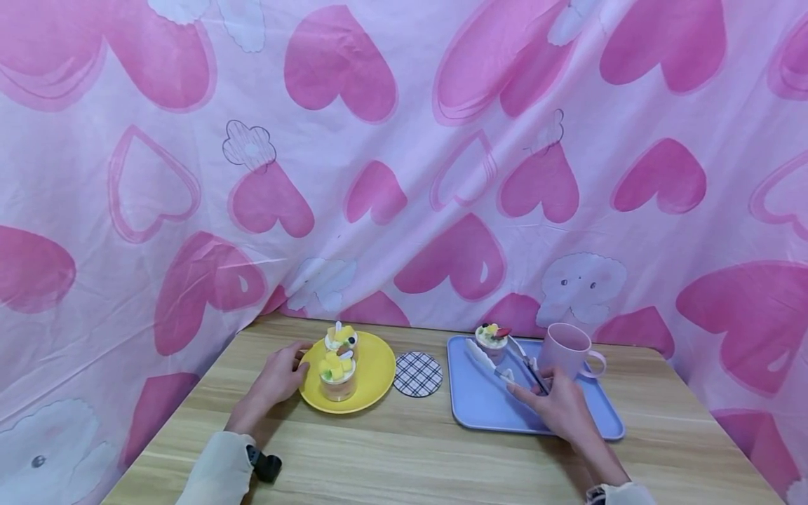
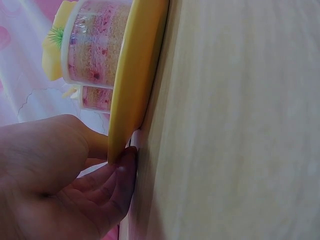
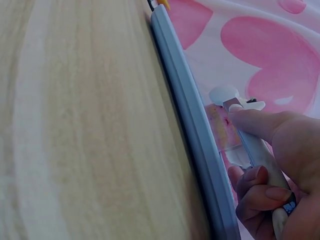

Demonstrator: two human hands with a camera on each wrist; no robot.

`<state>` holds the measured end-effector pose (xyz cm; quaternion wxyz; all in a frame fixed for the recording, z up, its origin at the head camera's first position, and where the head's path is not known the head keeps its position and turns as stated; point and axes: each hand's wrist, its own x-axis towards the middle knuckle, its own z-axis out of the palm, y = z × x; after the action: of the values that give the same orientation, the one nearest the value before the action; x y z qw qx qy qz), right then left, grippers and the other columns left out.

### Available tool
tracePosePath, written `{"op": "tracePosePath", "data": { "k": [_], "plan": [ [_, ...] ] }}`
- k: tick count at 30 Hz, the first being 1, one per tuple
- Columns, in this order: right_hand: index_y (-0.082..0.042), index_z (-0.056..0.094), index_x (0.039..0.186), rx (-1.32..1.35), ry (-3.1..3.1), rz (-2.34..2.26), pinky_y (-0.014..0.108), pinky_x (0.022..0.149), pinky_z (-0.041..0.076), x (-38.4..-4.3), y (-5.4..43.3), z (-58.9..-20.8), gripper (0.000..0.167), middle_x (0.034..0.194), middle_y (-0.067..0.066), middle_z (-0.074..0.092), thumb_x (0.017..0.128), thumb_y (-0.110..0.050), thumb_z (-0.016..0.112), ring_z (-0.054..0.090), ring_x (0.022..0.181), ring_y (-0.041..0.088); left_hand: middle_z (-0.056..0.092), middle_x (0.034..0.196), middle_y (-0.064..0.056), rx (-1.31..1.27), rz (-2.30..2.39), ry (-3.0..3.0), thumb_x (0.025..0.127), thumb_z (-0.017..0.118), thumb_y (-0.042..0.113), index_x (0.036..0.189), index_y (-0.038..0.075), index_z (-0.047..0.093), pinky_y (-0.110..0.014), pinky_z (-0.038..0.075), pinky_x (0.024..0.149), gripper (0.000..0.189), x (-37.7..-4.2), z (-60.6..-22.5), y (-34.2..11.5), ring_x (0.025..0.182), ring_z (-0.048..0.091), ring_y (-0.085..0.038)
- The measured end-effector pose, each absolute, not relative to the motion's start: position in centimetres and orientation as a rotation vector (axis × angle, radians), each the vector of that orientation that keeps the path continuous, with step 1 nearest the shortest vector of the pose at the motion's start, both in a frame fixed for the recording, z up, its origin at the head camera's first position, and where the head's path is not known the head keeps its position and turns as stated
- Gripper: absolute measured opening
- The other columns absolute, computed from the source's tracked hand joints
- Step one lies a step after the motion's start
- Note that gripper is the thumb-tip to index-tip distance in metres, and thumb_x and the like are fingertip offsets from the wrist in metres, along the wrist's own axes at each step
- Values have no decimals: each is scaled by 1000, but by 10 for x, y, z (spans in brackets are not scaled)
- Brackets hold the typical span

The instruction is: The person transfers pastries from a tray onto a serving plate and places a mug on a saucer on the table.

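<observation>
A pink cloth with big hearts point(image 1: 429, 161) hangs behind and beside a wooden table point(image 1: 353, 456). On the table, the left hand point(image 1: 278, 375) pinches the left edge of a round yellow plate point(image 1: 375, 379), with the thumb on top and the other fingers curled under the rim. Two little cake cups point(image 1: 339, 382) stand upright on that plate, one in front of the other.

The right hand point(image 1: 562, 407) grips the tongs point(image 1: 485, 360) over a blue tray point(image 1: 486, 408), with the thumb on one arm and the other fingers curled around. The long way of the tongs runs from the hand forward and to the left. Their tips point away from the person, and the two arms are spread apart. A third cake cup point(image 1: 492, 341) sits between the tips, at the back left of the tray. I cannot tell if the tips touch it.

A pink mug point(image 1: 564, 351) stands upright on the tray near the right hand, its handle pointing right. A round checked coaster point(image 1: 418, 374) lies between plate and tray.
</observation>
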<state>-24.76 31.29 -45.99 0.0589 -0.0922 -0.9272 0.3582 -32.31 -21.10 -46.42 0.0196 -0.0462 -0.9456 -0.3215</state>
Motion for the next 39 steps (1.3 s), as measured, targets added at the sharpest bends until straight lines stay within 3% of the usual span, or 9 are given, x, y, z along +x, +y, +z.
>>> {"op": "tracePosePath", "data": {
  "k": [15, 39],
  "plan": [
    [4, 55, 128, -306, -2814, 1066, 29, 60, 39, -248, 313, -469, 86, 85, 9, 49, 84, -64, 86, 54, 81, 23, 72, 125, -22, -156, -996, -2921, 103, 63, 2, 148, -3, 58, -45, 64, 92, 46, -324, -466, -212, 106, 69, -27],
    [-3, 54, 126, -315, -2808, 1082, 31, 63, 37, -248, 310, -468, 83, 89, 9, 50, 85, -69, 82, 55, 88, 24, 72, 127, -24, -169, -999, -2916, 103, 62, 1, 149, -5, 56, -47, 64, 93, 47, -325, -466, -212, 109, 71, -30]
  ]
}}
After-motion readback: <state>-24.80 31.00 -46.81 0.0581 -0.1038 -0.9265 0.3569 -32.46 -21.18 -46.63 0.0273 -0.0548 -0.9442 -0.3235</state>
